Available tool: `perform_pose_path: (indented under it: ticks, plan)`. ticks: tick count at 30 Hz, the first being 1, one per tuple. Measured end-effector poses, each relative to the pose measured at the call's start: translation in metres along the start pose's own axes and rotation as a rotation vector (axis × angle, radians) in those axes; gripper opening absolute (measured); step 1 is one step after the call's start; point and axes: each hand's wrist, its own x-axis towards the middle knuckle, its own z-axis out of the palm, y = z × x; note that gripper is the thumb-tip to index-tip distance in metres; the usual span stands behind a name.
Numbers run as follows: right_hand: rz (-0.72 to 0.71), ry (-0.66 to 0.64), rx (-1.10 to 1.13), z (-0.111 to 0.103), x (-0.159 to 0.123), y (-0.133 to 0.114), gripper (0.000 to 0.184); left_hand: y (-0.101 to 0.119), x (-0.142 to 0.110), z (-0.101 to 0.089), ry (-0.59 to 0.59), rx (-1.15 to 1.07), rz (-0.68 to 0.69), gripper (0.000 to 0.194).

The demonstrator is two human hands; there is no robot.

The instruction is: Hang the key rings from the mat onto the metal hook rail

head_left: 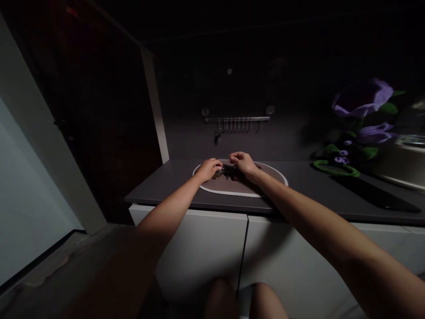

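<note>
Had the left hand (206,170) low at 9 o'clock on the oval mat (229,188), bent fingers at the edge of a cluster of small, dark, shiny pieces (228,171); could not tell whether clamped on one. Held the right hand (245,162) at 12 o'clock, thumb and fingers curled close; could not tell whether gripping anything. Found the cluster between both hands, too dark for finer detail. Saw a hook rail (237,118) farther off at 12, bearing a small hanging object (218,135). Noted purple flowers (368,109) at 2, above a green ring (318,167); at 3, a black slab (375,192) beside a rounded metal vessel (400,170), contents hidden; at 6, closed white cabinet doors (206,248), contents hidden too.
</note>
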Motion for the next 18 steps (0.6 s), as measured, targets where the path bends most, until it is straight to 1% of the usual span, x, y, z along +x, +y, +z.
perform_pose_path:
  ticks: [4,7,9,12,15,18]
  plan:
    - [-0.102,-0.012,-0.292,-0.009,-0.003,0.016,0.011,0.002,0.001,0.002,-0.074,0.045,0.081,0.017]
    - [-0.149,-0.041,-0.514,-0.012,-0.003,0.018,0.014,0.001,0.002,0.004,-0.126,0.065,0.148,0.017]
    - [-0.177,-0.050,-0.613,-0.012,-0.003,0.018,0.016,0.000,0.002,0.005,-0.148,0.069,0.156,0.018]
    - [-0.201,-0.059,-0.702,-0.010,-0.002,0.018,0.017,0.000,0.003,0.006,-0.178,0.081,0.147,0.021]
    - [-0.216,-0.076,-0.735,-0.008,-0.001,0.019,0.017,-0.002,0.004,0.008,-0.203,0.095,0.160,0.021]
    - [-0.215,-0.071,-0.749,-0.006,0.001,0.020,0.017,-0.003,0.005,0.009,-0.203,0.117,0.174,0.020]
